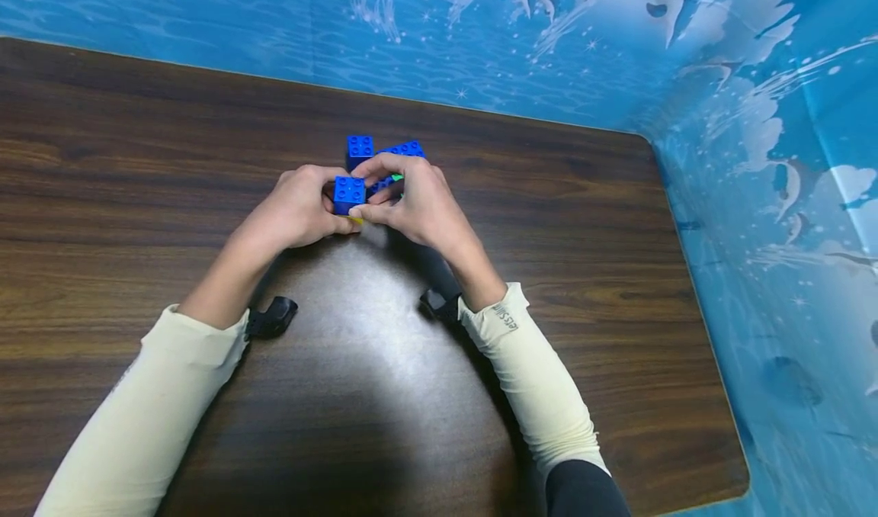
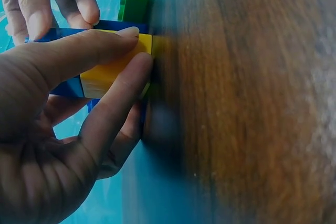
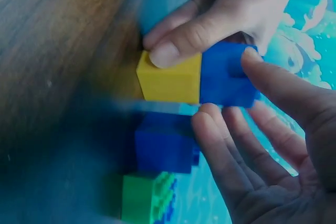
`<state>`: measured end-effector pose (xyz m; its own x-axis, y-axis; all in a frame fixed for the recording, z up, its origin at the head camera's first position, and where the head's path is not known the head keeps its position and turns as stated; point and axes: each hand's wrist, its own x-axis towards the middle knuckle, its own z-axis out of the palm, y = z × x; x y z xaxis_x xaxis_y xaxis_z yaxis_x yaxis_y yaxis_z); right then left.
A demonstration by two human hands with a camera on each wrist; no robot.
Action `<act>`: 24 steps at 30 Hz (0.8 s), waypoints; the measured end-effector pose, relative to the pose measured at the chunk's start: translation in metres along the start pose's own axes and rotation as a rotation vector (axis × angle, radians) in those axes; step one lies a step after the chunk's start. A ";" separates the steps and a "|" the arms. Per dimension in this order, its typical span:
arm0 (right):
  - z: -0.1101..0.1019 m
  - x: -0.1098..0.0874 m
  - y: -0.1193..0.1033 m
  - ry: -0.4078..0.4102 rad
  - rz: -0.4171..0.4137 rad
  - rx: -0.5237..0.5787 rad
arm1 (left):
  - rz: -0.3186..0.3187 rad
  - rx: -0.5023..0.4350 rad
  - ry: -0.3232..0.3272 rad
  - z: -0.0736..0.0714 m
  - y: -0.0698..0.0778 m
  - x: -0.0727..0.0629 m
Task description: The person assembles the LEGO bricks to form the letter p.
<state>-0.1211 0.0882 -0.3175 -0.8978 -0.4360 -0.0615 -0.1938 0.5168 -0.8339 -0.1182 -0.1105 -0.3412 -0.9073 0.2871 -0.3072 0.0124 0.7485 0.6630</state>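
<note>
A blue brick [image 1: 350,194] with studs on top sits on a yellow brick [image 3: 173,82], the two stacked upright on or close to the tabletop. My left hand [image 1: 295,208] grips the yellow brick, thumb on one face and fingers round the side. From the right, my right hand [image 1: 424,200] pinches the blue brick, its thumb on the near side. In the right wrist view that thumb lies against the blue face, while the other fingers are bent beneath it. The yellow brick is mostly covered in the head view.
Behind the hands stand a blue brick [image 1: 360,151] and a longer blue brick [image 1: 408,149]. A green brick [image 3: 137,199] is close by, partly hidden by my right hand in the head view. The wooden table [image 1: 583,235] meets a blue dolphin-printed sheet [image 1: 411,36] at the back and right.
</note>
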 end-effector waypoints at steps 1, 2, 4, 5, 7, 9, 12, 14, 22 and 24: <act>-0.002 -0.001 0.001 0.002 -0.003 -0.003 | 0.000 0.001 0.001 0.001 0.000 0.000; -0.005 -0.002 0.002 0.008 -0.004 0.001 | -0.003 0.001 0.001 0.001 0.001 0.001; -0.011 -0.005 0.003 0.030 0.003 0.004 | -0.010 0.002 0.000 0.002 0.001 0.001; -0.014 -0.006 0.004 0.042 0.007 0.006 | -0.015 0.004 -0.001 0.003 0.002 0.001; -0.020 -0.009 0.006 0.061 0.021 0.003 | -0.025 0.006 -0.001 0.003 0.003 0.001; -0.026 -0.010 0.009 0.084 0.039 -0.006 | -0.029 0.016 0.003 0.003 0.004 0.001; -0.033 -0.011 0.017 0.116 0.081 -0.013 | -0.033 0.033 0.002 0.003 0.003 0.001; -0.036 -0.010 0.023 0.132 0.114 -0.019 | -0.030 0.041 -0.009 0.002 0.001 0.001; -0.036 -0.005 0.043 0.115 0.282 -0.022 | -0.020 -0.043 -0.115 -0.018 -0.014 -0.001; -0.035 -0.004 0.047 0.118 0.313 -0.025 | -0.016 -0.085 -0.131 -0.023 -0.017 -0.003</act>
<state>-0.1404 0.1401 -0.3370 -0.9545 -0.1659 -0.2478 0.0905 0.6307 -0.7707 -0.1253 -0.1379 -0.3358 -0.8446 0.3549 -0.4009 -0.0423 0.7022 0.7107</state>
